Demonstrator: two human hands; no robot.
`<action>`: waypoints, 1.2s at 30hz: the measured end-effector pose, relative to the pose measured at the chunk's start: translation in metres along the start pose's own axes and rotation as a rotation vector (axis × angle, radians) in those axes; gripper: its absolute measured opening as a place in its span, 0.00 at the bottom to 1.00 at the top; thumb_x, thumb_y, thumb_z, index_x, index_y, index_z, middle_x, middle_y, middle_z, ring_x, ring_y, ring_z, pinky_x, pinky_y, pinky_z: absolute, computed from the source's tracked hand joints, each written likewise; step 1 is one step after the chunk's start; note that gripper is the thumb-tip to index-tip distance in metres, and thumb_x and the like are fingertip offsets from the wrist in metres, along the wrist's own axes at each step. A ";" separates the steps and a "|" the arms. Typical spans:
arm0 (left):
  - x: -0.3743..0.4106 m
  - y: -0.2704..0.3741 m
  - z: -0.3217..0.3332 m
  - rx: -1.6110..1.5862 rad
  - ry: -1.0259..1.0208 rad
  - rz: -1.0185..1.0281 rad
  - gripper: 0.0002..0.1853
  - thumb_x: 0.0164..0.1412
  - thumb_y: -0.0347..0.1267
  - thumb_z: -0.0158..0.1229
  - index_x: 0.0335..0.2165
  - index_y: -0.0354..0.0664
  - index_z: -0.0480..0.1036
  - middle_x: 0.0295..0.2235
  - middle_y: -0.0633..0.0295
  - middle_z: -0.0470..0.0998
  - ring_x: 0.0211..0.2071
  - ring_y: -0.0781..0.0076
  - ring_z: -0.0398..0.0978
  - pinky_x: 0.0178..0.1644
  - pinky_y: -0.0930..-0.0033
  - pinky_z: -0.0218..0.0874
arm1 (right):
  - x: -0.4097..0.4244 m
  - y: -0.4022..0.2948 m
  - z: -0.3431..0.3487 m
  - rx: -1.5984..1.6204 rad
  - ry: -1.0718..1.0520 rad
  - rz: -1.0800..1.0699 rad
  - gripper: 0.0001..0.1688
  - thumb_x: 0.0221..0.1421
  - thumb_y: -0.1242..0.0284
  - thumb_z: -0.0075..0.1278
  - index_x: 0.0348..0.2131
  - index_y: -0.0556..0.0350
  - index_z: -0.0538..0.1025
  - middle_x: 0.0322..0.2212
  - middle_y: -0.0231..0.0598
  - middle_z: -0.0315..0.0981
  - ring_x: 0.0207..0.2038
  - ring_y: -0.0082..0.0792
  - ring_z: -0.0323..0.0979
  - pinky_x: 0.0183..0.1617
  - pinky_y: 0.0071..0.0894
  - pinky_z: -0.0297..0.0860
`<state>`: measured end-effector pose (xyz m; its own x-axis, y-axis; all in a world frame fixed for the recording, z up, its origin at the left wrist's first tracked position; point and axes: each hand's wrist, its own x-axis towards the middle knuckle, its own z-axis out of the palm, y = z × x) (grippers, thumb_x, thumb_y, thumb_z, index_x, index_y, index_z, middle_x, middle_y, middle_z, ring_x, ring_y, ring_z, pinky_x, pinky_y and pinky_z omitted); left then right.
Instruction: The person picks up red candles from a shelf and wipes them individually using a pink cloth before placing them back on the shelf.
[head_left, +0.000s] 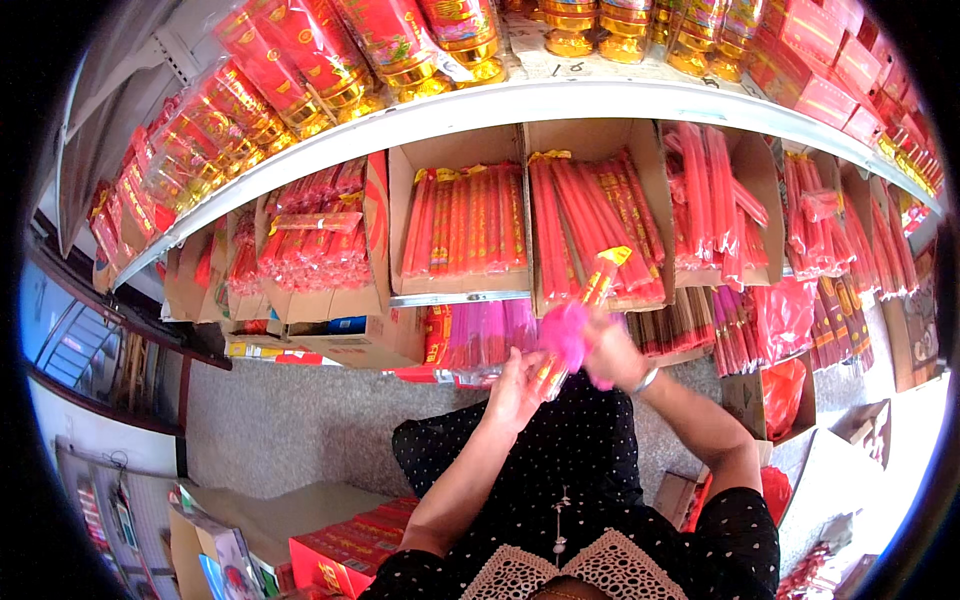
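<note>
A long red packet (598, 283), wrapped in clear plastic with a yellow end, slants before me; whether candles or incense fill it I cannot tell. My left hand (516, 394) grips its lower end. My right hand (611, 351), blurred by motion and with a band at the wrist, holds a bright pink cloth (564, 330) against the packet's middle. The cloth hides part of the packet and of my right fingers. Just beyond the packet's yellow end, a cardboard box (652, 161) holds similar long red packets (555, 240).
A white shelf edge (525, 101) curves above the boxes, with red-and-gold ornaments (566, 34) on it. Left of centre, another open cardboard box (457, 285) holds red packets. Purple packets (487, 330) lie below. Behind me at lower left stand red boxes (330, 562) on the grey floor (300, 420).
</note>
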<state>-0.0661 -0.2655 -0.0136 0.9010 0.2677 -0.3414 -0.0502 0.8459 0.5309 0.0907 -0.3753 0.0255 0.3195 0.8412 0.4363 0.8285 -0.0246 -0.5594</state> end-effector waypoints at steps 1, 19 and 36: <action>0.001 -0.001 0.000 0.020 -0.040 -0.010 0.33 0.59 0.53 0.31 0.43 0.32 0.62 0.39 0.54 0.70 0.39 0.64 0.69 0.41 0.65 0.61 | 0.007 0.035 0.001 -0.042 0.099 -0.026 0.19 0.41 0.75 0.51 0.38 0.56 0.70 0.38 0.56 0.65 0.37 0.52 0.68 0.37 0.42 0.68; -0.007 0.000 -0.002 0.031 0.072 -0.018 0.31 0.59 0.51 0.35 0.44 0.33 0.63 0.41 0.52 0.70 0.41 0.61 0.69 0.43 0.60 0.61 | 0.002 0.005 -0.007 0.116 0.045 -0.009 0.22 0.41 0.74 0.53 0.40 0.54 0.70 0.38 0.51 0.68 0.41 0.47 0.67 0.43 0.39 0.67; -0.012 -0.002 0.004 0.031 0.068 0.043 0.14 0.52 0.24 0.49 0.40 0.31 0.66 0.39 0.54 0.71 0.39 0.66 0.70 0.43 0.64 0.62 | -0.065 -0.054 0.016 0.523 0.099 0.162 0.21 0.41 0.81 0.53 0.40 0.57 0.70 0.37 0.42 0.69 0.42 0.38 0.67 0.47 0.32 0.64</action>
<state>-0.0751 -0.2721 -0.0070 0.8668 0.3354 -0.3691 -0.0740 0.8183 0.5700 0.0173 -0.4199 0.0158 0.4860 0.7938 0.3657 0.4349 0.1432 -0.8890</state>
